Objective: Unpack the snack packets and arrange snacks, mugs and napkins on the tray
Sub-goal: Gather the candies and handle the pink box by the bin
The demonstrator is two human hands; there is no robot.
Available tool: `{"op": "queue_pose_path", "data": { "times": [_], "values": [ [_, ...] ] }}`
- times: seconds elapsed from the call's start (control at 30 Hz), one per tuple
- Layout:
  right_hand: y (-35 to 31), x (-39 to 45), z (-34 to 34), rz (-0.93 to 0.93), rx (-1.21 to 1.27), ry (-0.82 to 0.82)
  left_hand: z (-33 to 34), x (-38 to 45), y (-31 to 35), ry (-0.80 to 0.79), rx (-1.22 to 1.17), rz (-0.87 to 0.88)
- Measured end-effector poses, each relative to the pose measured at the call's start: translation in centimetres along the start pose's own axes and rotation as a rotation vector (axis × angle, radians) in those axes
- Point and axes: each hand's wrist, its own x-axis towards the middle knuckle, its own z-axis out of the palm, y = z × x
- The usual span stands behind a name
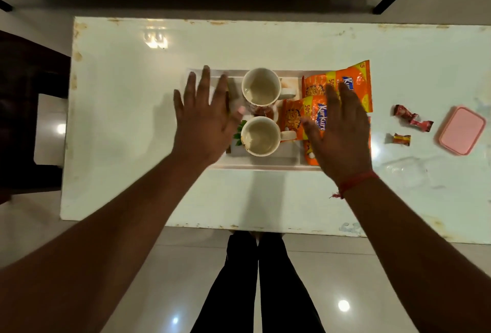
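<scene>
A white tray (265, 166) lies in the middle of the white table. Two empty white mugs stand on it, one at the back (261, 87) and one at the front (259, 136), handles pointing right. Orange snack packets (345, 80) lie on the tray's right part, overlapping each other. My left hand (204, 117) hovers flat with spread fingers over the tray's left part, hiding what lies there. My right hand (338, 133) hovers flat over the packets, fingers straight, holding nothing.
Right of the tray lie red candy wrappers (413, 118), a small red-yellow candy (401, 139) and a pink lidded box (462, 130). A clear plastic piece (403, 170) lies near the front right. My legs stand at the table's front edge. A dark chair stands at the left.
</scene>
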Motion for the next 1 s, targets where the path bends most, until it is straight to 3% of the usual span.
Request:
{"op": "queue_pose_path", "data": {
  "times": [0.1, 0.27, 0.5, 0.67, 1.0],
  "values": [
    [-2.0, -1.1, 0.4, -0.042, -0.048, -0.148, 0.3, -0.8, 1.7, -0.025, 0.068, 0.101],
    [-2.3, -1.4, 0.6, -0.045, -0.122, -0.244, 1.1, -1.4, 3.4, -0.062, 0.133, 0.125],
    [0.3, -1.6, -0.8, 0.018, -0.108, -0.207, 0.4, -0.6, 7.9, -0.067, 0.131, 0.185],
    [5.7, -1.9, -2.7, 0.028, -0.034, -0.214, 1.5, 0.1, 14.2, -0.058, 0.094, 0.23],
    [22.8, -2.5, -6.6, 0.122, -0.051, -0.197, 6.9, 1.0, 30.6, -0.059, 0.117, 0.383]
  ]
}}
